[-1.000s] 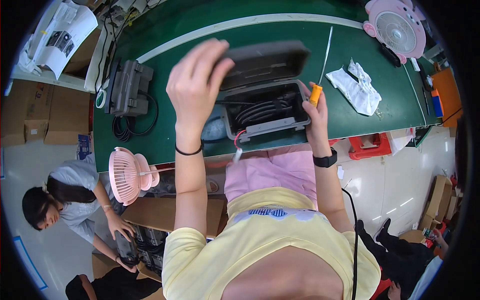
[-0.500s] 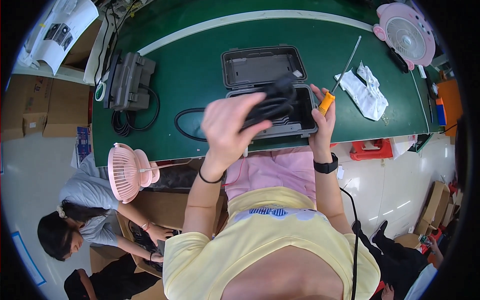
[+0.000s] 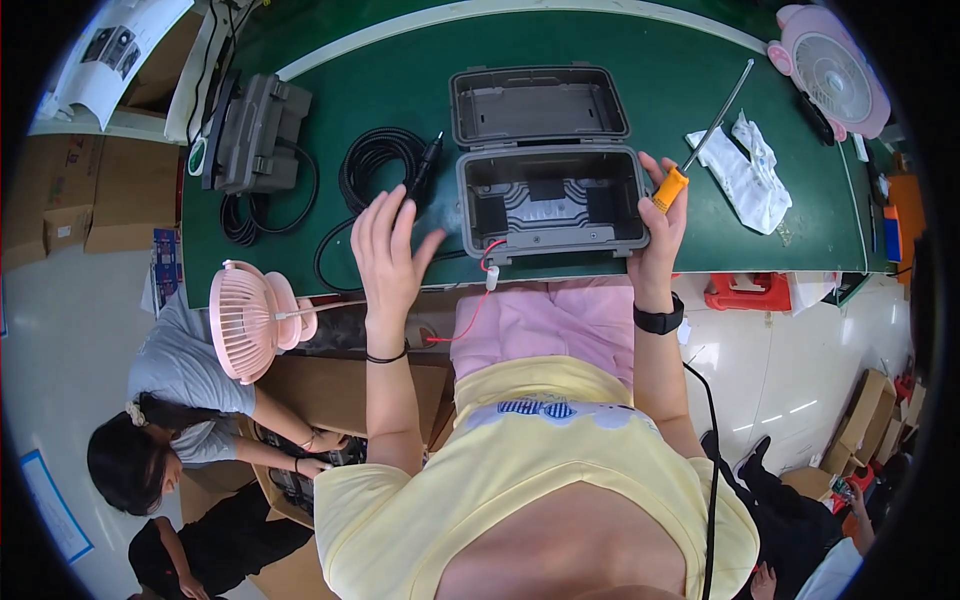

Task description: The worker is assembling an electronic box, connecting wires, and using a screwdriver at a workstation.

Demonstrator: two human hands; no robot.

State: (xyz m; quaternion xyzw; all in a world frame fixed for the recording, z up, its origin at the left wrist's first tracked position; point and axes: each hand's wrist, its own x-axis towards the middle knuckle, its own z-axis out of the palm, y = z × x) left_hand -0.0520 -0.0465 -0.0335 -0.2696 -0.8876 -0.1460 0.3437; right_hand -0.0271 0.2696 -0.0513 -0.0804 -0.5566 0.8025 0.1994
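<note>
Bordering pale floor (image 3: 765, 375), the green table (image 3: 380, 75) underlies an empty, spread left hand (image 3: 388, 255); right hand (image 3: 660, 235) grips screwdriver (image 3: 671, 188).

A green-topped workbench (image 3: 380, 90) spans the far side, a pale strip (image 3: 520, 8) curving along it, with a white shelf (image 3: 150, 127) at its left end beside brown cardboard cartons (image 3: 125, 220). A red plastic stool (image 3: 750, 298) shows past its near edge on the right. Glossy pale floor (image 3: 760, 370) lies to both sides, catching bright streaks of light (image 3: 803, 406) at right, near an open carton (image 3: 858, 425).
</note>
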